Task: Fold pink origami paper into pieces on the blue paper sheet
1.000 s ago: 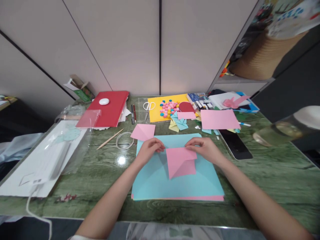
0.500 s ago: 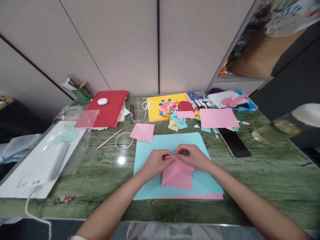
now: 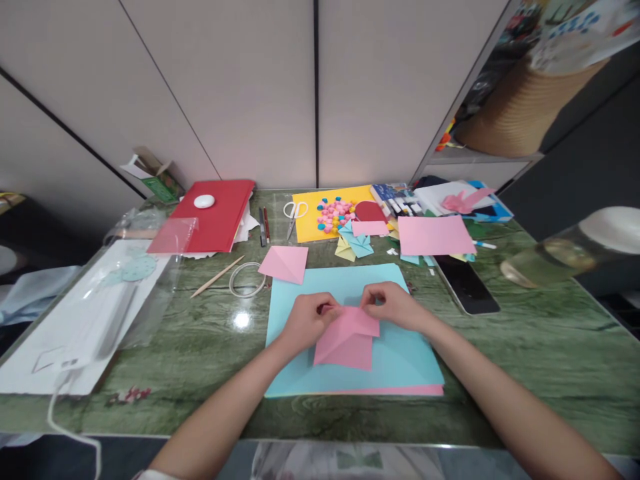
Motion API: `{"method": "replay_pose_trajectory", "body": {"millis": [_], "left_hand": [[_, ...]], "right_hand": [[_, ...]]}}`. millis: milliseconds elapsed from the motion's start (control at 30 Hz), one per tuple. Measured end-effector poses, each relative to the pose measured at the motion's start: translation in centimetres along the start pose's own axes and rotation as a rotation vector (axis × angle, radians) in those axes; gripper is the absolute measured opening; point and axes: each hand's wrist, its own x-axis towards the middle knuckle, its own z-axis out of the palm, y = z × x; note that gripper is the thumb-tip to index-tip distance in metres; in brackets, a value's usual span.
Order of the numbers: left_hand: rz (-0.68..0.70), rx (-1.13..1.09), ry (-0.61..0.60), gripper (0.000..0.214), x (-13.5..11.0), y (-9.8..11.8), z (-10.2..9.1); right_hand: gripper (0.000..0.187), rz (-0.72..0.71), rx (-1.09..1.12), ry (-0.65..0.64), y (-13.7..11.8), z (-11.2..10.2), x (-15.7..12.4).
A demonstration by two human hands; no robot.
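Note:
A folded pink paper (image 3: 347, 340) lies on a large light-blue sheet (image 3: 400, 360) in the middle of the green table. My left hand (image 3: 305, 320) is closed on the paper's upper left edge, fingers curled over it. My right hand (image 3: 393, 305) pinches the paper's upper right edge. The two hands sit close together, the paper's top fold between them. A thin pink sheet shows under the blue one along its near edge.
Another folded pink square (image 3: 285, 262) lies just beyond the blue sheet. Further back are a red folder (image 3: 220, 217), scissors (image 3: 294, 215), a yellow sheet with beads (image 3: 330, 215), a pink sheet (image 3: 435, 235), a phone (image 3: 467, 283) and a glass jar (image 3: 570, 250) at right.
My hands came together from the paper's two top corners toward its middle. The pink paper shifted slightly left and nearer, with its top folded further.

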Motion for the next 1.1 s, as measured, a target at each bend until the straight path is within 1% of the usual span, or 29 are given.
{"method": "replay_pose_trajectory", "body": {"millis": [200,300,400,467,567,667,767,833,967,1100], "left_hand": [[-0.008,-0.013,0.083,0.018,0.7,-0.7,-1.4],[-0.013,-0.036,0.099,0.019,0.8,-1.0,-1.6],[-0.013,-0.082,0.075,0.02,0.8,-1.1,-1.0],[-0.017,-0.119,0.059,0.023,0.8,-1.1,-0.6],[-0.014,-0.17,0.026,0.02,0.9,-1.2,-0.2],[-0.006,-0.196,-0.02,0.015,1.0,-1.2,-0.1],[-0.005,-0.194,-0.043,0.017,0.8,-1.0,0.1],[0.001,-0.184,-0.056,0.013,0.7,-0.6,0.3],[0.008,-0.157,-0.051,0.01,0.4,-0.1,0.7],[0.013,-0.136,-0.022,0.009,0.4,-0.3,0.6]], "right_hand": [[0.007,0.044,-0.011,0.022,1.5,-2.6,0.1],[0.01,0.035,0.024,0.058,1.6,-3.1,0.1],[0.022,-0.013,0.068,0.058,1.0,-2.4,0.1],[0.026,-0.033,0.072,0.02,0.6,-1.6,0.0],[0.026,-0.009,0.056,0.027,0.5,-0.7,0.0],[0.025,0.02,0.024,0.034,0.7,-0.5,-0.2],[0.024,0.029,-0.027,-0.002,0.6,-0.1,-0.4],[0.023,0.01,-0.067,-0.027,0.4,0.5,-0.6],[0.024,-0.024,-0.108,-0.029,0.1,1.7,-0.8],[0.025,-0.013,-0.056,-0.028,0.3,1.4,-0.6]]}}
